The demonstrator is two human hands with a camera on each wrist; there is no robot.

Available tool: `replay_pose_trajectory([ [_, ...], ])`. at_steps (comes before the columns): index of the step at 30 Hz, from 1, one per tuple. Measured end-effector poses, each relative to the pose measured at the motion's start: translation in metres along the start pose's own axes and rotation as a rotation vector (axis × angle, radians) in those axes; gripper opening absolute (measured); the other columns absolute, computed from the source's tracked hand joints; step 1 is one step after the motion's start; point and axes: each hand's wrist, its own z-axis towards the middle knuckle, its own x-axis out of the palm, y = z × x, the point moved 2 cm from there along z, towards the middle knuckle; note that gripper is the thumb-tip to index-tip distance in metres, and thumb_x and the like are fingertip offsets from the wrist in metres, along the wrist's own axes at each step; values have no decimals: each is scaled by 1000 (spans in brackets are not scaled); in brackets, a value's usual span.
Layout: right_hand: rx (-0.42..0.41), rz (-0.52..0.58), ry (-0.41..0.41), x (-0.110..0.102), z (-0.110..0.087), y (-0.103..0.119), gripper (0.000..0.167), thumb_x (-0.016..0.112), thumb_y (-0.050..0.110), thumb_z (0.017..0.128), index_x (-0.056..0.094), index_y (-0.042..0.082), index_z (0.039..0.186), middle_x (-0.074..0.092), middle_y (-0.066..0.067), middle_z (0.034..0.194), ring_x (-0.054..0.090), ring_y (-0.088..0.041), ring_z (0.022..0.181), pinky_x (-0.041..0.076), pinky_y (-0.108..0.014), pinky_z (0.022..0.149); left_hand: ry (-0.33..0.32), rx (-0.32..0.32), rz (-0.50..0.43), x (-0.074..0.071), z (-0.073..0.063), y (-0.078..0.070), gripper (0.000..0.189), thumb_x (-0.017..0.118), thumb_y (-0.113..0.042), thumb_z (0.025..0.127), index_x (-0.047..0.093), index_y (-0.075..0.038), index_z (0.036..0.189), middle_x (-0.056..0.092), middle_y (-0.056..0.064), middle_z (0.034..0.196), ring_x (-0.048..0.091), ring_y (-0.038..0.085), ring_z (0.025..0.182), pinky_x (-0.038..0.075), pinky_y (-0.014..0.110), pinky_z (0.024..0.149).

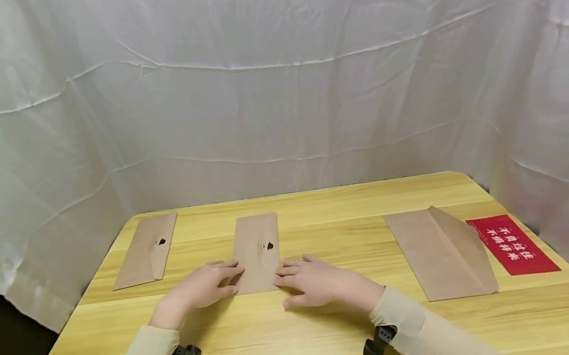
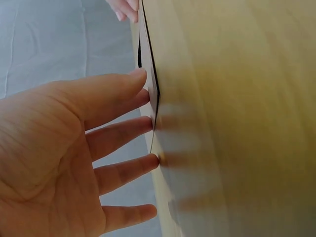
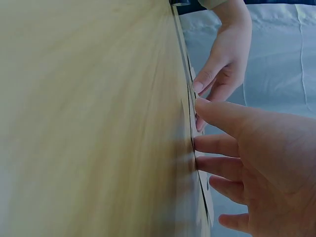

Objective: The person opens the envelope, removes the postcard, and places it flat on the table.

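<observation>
A brown paper envelope (image 1: pixel 258 261) with a small dark mark lies flat in the middle of the table, its flap folded down. At its left edge rests my left hand (image 1: pixel 204 284), the fingers extended and fingertips on the border. My right hand (image 1: pixel 316 281) lies at the right edge in much the same way. In the left wrist view, the spread fingers of the left hand (image 2: pixel 54 153) meet the envelope's thin edge. The right wrist view shows the right hand (image 3: pixel 266 163) with loosely straight fingers along the opposite edge.
Another closed brown envelope (image 1: pixel 141 250) lies at the table's left side. To the right is a larger-looking envelope (image 1: pixel 423 255) with its flap (image 1: pixel 463 240) opened out. Beside that flap lies a red card (image 1: pixel 513 246) with white characters. White curtains (image 1: pixel 276 103) surround the wooden table (image 1: pixel 281 345).
</observation>
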Motion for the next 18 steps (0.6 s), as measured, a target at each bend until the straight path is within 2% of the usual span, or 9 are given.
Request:
replay_pose_trajectory([
  [7,-14,-19,-11,1,-15,-5,58,47,54,97,44,24,147,39,2,155,28,-20,148,24,-57,118,9,7,3,1,9,-5,51,68,-23,92,55,-7,138,49,17,146,46,42,133,39,57,108],
  [14,-22,6,-9,0,-28,-9,58,47,53,98,45,23,147,40,1,154,30,-21,148,24,-58,118,22,-10,20,5,22,-8,59,71,-34,88,54,-10,139,48,13,148,43,39,137,37,55,111],
  [18,-20,17,-6,-1,-36,-11,57,48,52,98,46,22,146,41,0,154,30,-22,148,24,-59,117,40,-11,14,5,26,-12,64,72,-38,86,53,-10,140,47,12,149,42,40,138,36,58,110],
])
